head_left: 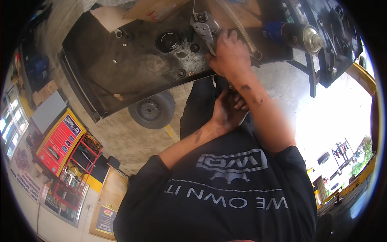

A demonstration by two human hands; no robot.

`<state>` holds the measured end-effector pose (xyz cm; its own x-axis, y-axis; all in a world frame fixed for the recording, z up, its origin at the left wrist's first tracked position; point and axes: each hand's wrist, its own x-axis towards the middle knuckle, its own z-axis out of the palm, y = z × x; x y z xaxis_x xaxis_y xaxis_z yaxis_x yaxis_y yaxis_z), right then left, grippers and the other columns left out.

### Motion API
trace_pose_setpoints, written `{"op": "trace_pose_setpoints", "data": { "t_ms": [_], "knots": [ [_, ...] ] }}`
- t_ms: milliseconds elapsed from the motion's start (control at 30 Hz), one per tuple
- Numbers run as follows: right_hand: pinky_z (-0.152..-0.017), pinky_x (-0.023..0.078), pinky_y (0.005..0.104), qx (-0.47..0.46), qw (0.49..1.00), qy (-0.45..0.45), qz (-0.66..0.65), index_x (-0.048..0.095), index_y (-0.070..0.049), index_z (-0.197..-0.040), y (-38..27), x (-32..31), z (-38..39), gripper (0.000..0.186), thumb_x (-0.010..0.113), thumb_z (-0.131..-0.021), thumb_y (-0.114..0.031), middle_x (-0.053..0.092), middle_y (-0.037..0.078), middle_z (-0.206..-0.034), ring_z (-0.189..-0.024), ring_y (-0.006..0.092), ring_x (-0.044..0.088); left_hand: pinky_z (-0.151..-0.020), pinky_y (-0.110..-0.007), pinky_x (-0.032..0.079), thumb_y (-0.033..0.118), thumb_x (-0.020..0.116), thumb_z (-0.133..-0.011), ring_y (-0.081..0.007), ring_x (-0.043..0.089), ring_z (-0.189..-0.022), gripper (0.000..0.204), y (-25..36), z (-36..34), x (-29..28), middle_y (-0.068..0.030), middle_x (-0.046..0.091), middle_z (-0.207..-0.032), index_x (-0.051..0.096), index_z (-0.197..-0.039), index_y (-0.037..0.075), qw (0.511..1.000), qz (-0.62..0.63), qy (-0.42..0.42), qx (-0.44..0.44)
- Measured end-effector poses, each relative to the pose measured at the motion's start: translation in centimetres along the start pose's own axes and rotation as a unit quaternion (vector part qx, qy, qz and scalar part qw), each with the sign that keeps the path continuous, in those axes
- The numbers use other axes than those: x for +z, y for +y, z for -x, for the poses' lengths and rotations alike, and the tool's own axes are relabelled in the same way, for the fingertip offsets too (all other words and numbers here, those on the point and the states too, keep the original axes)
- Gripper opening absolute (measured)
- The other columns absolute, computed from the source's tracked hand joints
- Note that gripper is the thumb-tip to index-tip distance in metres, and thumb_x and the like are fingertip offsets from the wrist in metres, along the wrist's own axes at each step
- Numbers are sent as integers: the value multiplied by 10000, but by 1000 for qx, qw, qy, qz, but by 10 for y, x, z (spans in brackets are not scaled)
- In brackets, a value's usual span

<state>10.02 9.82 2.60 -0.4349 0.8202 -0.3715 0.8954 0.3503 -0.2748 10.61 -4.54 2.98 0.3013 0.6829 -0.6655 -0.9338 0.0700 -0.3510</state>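
Note:
My right hand (233,54) reaches over the dark bench top (121,72), its fingers closed around the handle end of metal locking pliers (204,27). Close to my body, below the bench edge, my left hand (229,108) has its fingers curled in. What it holds, if anything, is hidden by the fingers and my right forearm. Left of the pliers sits a round black cup-like part (167,42). Nearby lie a small black ring (195,48), another dark ring (181,73) and a dark screwdriver-like handle (190,34).
A long metal bar (244,34) with a rounded end lies right of my right hand. Beyond it a spray can (302,38) lies on its side. Cardboard (149,9) and a short metal tube (118,33) are on the bench. A wheel (152,109) stands on the floor below.

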Motion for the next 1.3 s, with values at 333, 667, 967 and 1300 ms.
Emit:
{"op": "trace_pose_setpoints", "data": {
  "t_ms": [333,667,967,1300],
  "knots": [
    [-811,530,449,-10,1000,4,14,484,69,-1188,0,4,0,668,788,-736,-317,560,241,-1092,-955,398,637,-620,-254,354,322,449,-1006,-80,349,-492,229,-2,5,21,68,391,-633,569,-912,152,999,16,36,14],
    [-813,538,441,-7,1000,-7,10,465,100,-1217,-1,1,0,698,783,-750,-308,566,259,-1103,-967,405,640,-611,-249,353,334,452,-1006,-77,371,-531,248,-6,0,8,58,418,-688,572,-905,141,1000,27,-9,11],
    [-821,544,428,-3,1000,-18,12,438,125,-1252,-4,-2,-1,725,779,-766,-292,590,265,-1080,-979,406,642,-610,-245,353,312,416,-1026,-67,361,-531,270,-6,-4,8,66,381,-637,531,-840,154,999,-13,-13,38],
    [-832,541,439,4,999,-37,-7,427,125,-1254,-4,-6,0,714,765,-781,-290,587,281,-1091,-1001,413,637,-594,-234,345,321,413,-1031,-64,391,-521,272,-8,8,29,66,402,-625,532,-854,152,999,-10,32,28]
  ]
}}
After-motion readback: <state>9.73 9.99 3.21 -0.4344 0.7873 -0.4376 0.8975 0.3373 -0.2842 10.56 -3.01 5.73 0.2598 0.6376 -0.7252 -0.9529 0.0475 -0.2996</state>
